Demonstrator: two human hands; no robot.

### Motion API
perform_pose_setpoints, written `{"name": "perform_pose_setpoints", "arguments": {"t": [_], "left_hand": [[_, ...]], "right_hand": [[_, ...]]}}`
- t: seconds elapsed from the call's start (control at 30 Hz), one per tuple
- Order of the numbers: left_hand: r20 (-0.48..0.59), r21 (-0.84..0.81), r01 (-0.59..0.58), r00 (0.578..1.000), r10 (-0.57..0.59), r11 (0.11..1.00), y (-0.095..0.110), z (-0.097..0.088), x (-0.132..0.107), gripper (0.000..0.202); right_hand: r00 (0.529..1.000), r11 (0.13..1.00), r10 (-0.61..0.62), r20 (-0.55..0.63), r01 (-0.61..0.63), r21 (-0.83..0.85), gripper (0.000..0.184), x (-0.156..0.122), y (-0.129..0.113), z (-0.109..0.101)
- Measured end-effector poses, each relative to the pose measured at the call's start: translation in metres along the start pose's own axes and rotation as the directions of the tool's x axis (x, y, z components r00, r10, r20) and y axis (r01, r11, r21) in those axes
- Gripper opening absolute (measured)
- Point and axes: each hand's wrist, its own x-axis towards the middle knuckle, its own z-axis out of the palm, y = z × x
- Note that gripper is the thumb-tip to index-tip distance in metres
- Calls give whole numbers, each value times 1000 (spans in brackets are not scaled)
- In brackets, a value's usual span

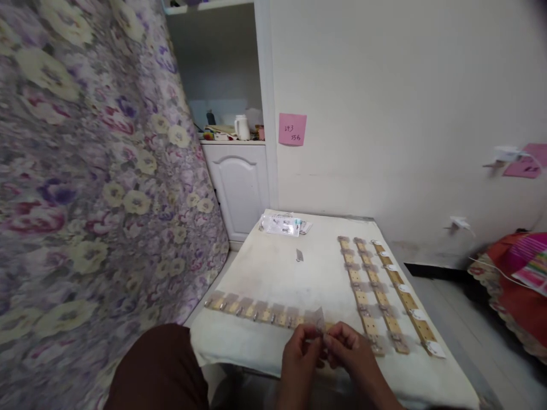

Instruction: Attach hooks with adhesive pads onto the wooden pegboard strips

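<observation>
My left hand [299,354] and my right hand [351,348] meet at the table's front edge, both with fingers pinched closed. Between their fingertips is a small, thin see-through plastic piece [319,317], its upper corner sticking up; the rest is hidden by the fingers. Just behind and to the left runs a wooden strip [233,307] with several small metal clips or hooks and see-through plastic pieces along it. Its right end passes behind my hands. A similar small tag [299,255] lies alone farther back on the table.
On the right lie three more wooden strips, one of them [405,298] carrying white pieces. Plastic packets [282,225] rest at the table's [273,273] far left corner. A flowered curtain [106,171] hangs at left; my knee [158,370] shows below it. A wall stands behind.
</observation>
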Motion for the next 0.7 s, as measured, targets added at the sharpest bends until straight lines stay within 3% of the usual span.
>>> {"name": "perform_pose_setpoints", "arguments": {"t": [0.17, 0.37, 0.5, 0.7], "left_hand": [[2, -62, 31, 1000, -31, 998, -8, -11, -1, 23], [54, -40, 227, 973, -224, 973, -29, -8, 2, 36], [49, -48, 349, 937, -346, 936, -50, 3, 8, 36], [102, -97, 309, 949, -299, 946, -49, 8, 10, 28]], "right_hand": [[1000, 998, -4, 17, 5, -68, 42, -14, -2, 9], [962, 952, -212, -173, 163, -260, 31, -8, -24, -34], [992, 923, -106, -64, 74, -379, 26, 3, -29, -53], [998, 870, -62, 33, 70, -487, 14, 8, -17, -42]]}}
